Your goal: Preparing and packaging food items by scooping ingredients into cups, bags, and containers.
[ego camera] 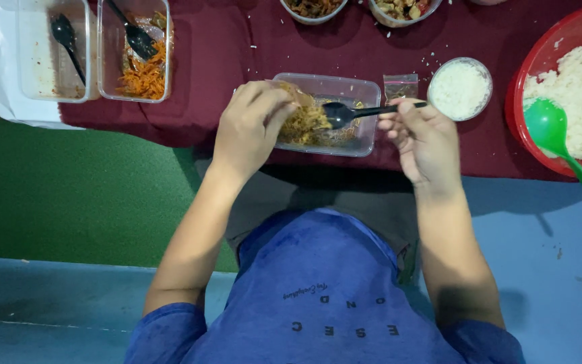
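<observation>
A clear rectangular plastic container of brownish fried noodles sits at the near edge of a maroon tablecloth. My left hand rests over the container's left side, its fingers pinching a clump of noodles. In my right hand is a black plastic spoon whose bowl lies inside the container above the noodles.
A small round tub of white rice and a small clear sachet lie right of the container. A red basin of rice holds a green ladle. Two clear tubs with black spoons, one holding orange shreds, stand far left. Bowls line the top edge.
</observation>
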